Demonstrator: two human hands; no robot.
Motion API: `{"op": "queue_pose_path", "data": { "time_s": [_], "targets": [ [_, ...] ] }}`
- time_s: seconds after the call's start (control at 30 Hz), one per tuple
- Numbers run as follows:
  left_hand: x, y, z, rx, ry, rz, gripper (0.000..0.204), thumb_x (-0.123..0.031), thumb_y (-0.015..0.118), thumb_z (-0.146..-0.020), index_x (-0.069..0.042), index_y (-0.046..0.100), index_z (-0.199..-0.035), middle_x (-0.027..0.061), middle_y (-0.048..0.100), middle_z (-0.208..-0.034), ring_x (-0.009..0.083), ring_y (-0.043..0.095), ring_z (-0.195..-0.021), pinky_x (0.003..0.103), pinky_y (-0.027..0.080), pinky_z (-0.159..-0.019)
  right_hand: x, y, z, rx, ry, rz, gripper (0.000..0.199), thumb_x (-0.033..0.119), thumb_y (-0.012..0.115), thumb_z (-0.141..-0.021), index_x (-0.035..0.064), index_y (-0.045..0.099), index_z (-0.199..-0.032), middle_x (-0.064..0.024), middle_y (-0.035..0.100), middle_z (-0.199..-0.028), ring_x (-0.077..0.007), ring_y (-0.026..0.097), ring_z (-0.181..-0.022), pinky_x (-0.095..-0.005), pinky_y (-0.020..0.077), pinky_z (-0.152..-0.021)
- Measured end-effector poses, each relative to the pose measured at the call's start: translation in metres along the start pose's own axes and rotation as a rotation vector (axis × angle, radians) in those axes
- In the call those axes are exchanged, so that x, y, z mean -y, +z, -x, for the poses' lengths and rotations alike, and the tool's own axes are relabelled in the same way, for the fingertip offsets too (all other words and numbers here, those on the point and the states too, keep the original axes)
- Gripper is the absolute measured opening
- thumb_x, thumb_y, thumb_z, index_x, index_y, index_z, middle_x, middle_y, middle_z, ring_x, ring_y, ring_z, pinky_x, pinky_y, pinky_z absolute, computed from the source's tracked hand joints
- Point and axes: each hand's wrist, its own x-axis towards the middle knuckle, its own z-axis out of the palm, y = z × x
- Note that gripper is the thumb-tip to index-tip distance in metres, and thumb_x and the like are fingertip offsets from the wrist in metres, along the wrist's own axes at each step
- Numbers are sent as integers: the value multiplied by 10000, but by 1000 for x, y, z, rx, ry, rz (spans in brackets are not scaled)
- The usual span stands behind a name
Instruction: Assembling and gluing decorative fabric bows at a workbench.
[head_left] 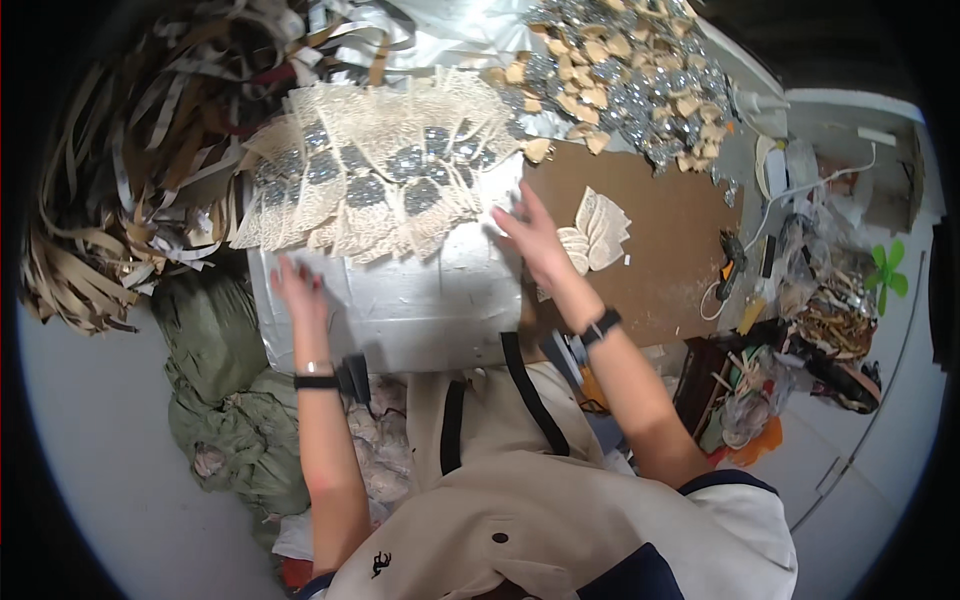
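Overlapping cream mesh-like pieces [385,225] with silver glittery patches [420,195] lie in rows across the far part of a silvery-white board [400,310]. My left hand [298,285] hovers by the board's left side, just below the lowest row, fingers apart and nothing in them. At the board's right edge is my right hand [535,235], its fingers spread and holding nothing, near the right end of the rows. Beside it, a small fan of cream pieces [605,230] rests on a brown board [665,275].
Brown and white strips [100,200] hang in a heap at the left. Tan and silver glittery pieces [640,80] are piled at the far right. A glue gun-like tool [729,262] with a white cord lies on the brown board's right side. Green sacks [225,400] stand lower left.
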Motion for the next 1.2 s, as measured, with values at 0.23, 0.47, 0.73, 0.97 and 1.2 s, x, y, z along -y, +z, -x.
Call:
{"op": "queue_pose_path", "data": {
  "time_s": [0.23,0.47,0.73,0.97,1.2],
  "targets": [
    [97,33,208,713,701,-891,174,-140,607,-912,-33,615,-1049,86,611,-973,205,564,-959,329,448,-859,-125,-175,42,-505,252,-443,226,63,568,-923,-17,568,-1135,-89,629,-927,-167,629,-767,-281,541,-704],
    [223,145,265,893,1342,-1239,487,-238,743,-764,-93,554,-1188,110,523,-1200,304,498,-1128,452,374,-960,-124,-181,18,-219,222,-593,292,105,568,-924,-24,527,-1182,-116,630,-999,-206,637,-921,-308,530,-809],
    [199,163,267,833,1383,-1213,277,-192,649,-849,-58,633,-1091,116,669,-886,277,638,-802,381,451,-752,-119,-222,47,25,233,-397,292,120,582,-919,-8,537,-1177,-111,640,-1059,-175,627,-948,-297,507,-844],
    [117,112,377,1133,553,-878,200,-179,663,-882,-20,681,-1001,122,625,-622,156,580,-552,311,453,-556,6,-234,118,510,-32,-524,325,44,666,-872,-14,574,-1178,-63,645,-1070,-143,609,-972,-308,483,-877],
    [76,59,452,1257,533,-734,150,-144,634,-909,-20,634,-993,97,668,-784,114,591,-709,267,473,-655,45,-230,201,408,-94,-584,371,22,729,-820,0,590,-1163,-71,659,-1048,-159,635,-923,-318,525,-798]
  ]
}}
